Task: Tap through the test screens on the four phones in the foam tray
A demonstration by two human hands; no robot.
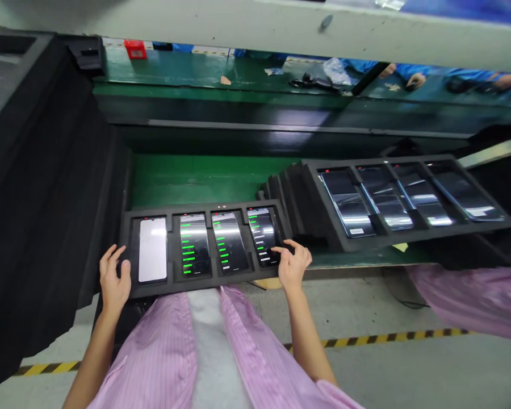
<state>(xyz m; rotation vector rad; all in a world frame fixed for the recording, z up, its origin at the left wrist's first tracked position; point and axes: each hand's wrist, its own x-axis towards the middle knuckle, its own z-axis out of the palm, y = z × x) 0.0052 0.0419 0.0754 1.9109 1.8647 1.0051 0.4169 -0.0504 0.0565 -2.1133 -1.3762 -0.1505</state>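
In front of me lies a black foam tray (pixel 213 278) with several smartphones in its slots. The leftmost phone (pixel 152 250) shows a plain white screen. Beside it, a second phone (pixel 195 244) and a third phone (pixel 230 243) show dark screens with lines of green text. My right hand (pixel 293 264) is at the tray's right end, fingers apart, one finger reaching over the fourth phone (pixel 263 236), whose list has green and white lines. At the tray's left edge, my left hand (pixel 116 278) is spread, fingers apart, holding nothing.
To the right, another black tray (pixel 344 243) with dark-screened phones tops a stack. Tall stacked black trays (pixel 46 187) stand at the left. A green bench (pixel 196 176) lies behind, with a red box (pixel 135 49) and co-workers' hands (pixel 416 80) beyond. A beam (pixel 259 25) crosses above.
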